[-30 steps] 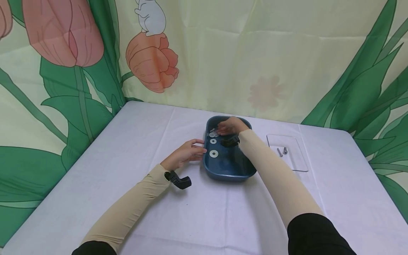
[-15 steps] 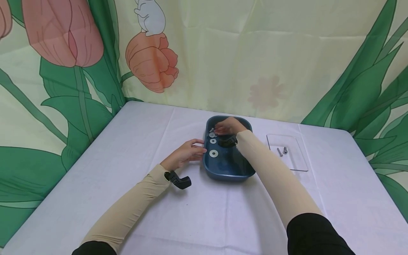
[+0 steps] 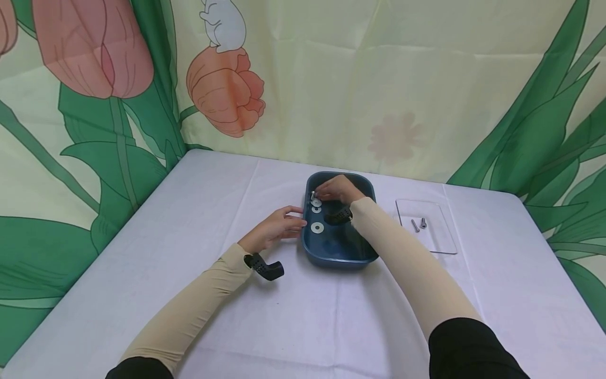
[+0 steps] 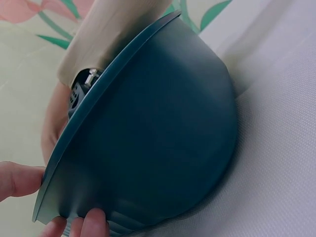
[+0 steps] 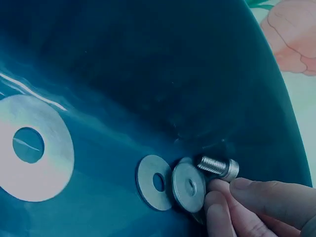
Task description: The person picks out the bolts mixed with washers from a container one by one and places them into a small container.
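Note:
A dark blue tray (image 3: 343, 250) stands on the table. My left hand (image 3: 274, 229) rests its fingertips against the tray's left outer wall; in the left wrist view, a digit (image 4: 24, 180) touches the rim and other fingertips meet the wall. Inside the tray's far left part, my right hand (image 3: 338, 188) pinches a metal socket-head screw (image 5: 218, 167) by its knurled head. Close by its fingertips are small washers, one washer (image 5: 188, 190) leaning near another washer (image 5: 153, 182). A larger flat washer (image 5: 54, 148) lies farther off on the tray floor.
To the right of the tray lies a clear rectangular plate (image 3: 440, 242), bearing a thin screw (image 3: 415, 226) and a thicker screw (image 3: 423, 223). A white cloth (image 3: 265, 326) covers the table. A floral curtain (image 3: 331, 105) hangs behind.
My right hand has shifted slightly left toward the tray's far left corner. The screw at its fingertips has changed tilt and a small washer has moved nearer another. My left hand stays put.

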The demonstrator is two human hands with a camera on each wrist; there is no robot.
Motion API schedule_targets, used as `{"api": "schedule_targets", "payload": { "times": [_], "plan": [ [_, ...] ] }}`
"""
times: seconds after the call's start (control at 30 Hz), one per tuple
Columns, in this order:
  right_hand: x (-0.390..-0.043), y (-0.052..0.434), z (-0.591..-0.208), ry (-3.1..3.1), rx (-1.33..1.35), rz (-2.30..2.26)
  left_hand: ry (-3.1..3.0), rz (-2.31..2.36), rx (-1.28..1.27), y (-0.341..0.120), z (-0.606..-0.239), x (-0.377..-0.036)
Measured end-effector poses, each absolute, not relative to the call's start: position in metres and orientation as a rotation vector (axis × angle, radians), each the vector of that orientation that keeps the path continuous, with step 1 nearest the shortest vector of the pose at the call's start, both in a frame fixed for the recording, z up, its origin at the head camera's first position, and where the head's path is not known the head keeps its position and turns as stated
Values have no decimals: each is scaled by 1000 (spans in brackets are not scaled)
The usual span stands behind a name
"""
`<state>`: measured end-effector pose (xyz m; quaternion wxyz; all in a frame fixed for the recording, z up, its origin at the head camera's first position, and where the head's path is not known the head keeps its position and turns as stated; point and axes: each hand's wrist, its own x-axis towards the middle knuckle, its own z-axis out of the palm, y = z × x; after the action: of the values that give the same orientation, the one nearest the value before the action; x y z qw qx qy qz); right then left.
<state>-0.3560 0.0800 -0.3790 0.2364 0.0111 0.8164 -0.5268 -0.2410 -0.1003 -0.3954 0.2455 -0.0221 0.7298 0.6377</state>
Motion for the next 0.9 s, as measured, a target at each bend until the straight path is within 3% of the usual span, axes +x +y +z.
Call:
{"api": "schedule_targets", "payload": {
  "times": [0.9],
  "plan": [
    [-338, 76, -387, 2202, -13, -1558, 2004, 1724, -97, -98, -393, -240]
  ]
}}
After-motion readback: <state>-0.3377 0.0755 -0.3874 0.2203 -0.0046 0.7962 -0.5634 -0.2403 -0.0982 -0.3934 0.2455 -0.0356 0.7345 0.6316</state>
